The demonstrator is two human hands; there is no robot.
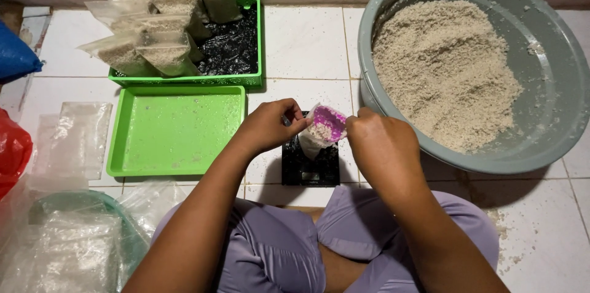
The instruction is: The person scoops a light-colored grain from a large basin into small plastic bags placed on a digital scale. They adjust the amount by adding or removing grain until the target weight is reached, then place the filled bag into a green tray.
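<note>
sitting cross-legged on the white tiled floor (307, 41), the person has a small black scale (310, 167) just in front of the knees, and everything else is placed from that scale. directly above the scale, the left hand (268, 126) pinches the rim of a small clear plastic bag (311, 139) that stands on the scale, fingers closed on the bag's edge. the right hand (381, 142) is clenched around a small purple scoop (330, 124), tilted over the bag's mouth, with pale grain showing in the scoop and in the bag. left and nearer than the scale lies a loose heap of empty clear bags (67, 237). just left of the scale sits an empty green tray (175, 130). right of the scale and a little beyond it stands a large grey basin (553, 96), heaped with the same pale grain, its rim near the right hand. farther back and left of the scale, a second green tray (246, 35) holds a stack of filled, sealed bags (163, 22) on a black lining.
</note>
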